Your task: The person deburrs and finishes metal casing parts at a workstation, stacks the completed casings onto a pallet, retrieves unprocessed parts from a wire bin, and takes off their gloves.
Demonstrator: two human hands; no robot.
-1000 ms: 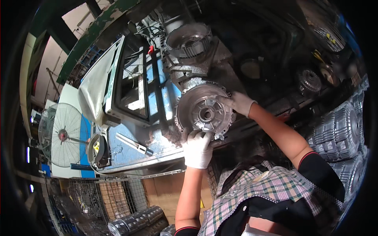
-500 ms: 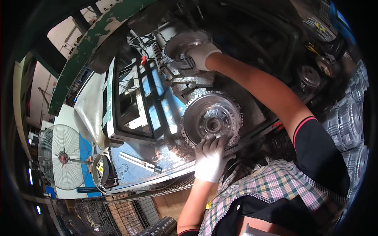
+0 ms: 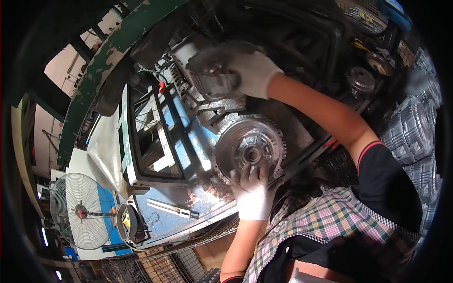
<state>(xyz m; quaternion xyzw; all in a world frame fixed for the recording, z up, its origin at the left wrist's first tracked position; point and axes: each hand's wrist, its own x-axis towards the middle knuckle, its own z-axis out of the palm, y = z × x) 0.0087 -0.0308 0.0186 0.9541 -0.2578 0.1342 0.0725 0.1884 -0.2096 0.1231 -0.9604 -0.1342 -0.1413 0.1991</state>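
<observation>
My right hand, in a white glove, grips the far side of a round toothed metal housing at the back of the bench. That housing is tilted and smeared by motion, with its ribbed side partly showing. Nearer to me, a second round metal housing lies with its open side up, showing a hub with a centre hole. My left hand, also gloved, has its fingers hooked over the near rim of this second housing. The left thumb is partly hidden beside the rim.
A dark metal frame stands on the blue worktable, left of the housings. Near the front edge lies a flat metal bar tool. A fan stands at far left. Ribbed metal castings are stacked at right.
My right hand has tipped the far housing over, so more of its side shows. My left hand stays on the near housing. The whole view has shifted slightly.
</observation>
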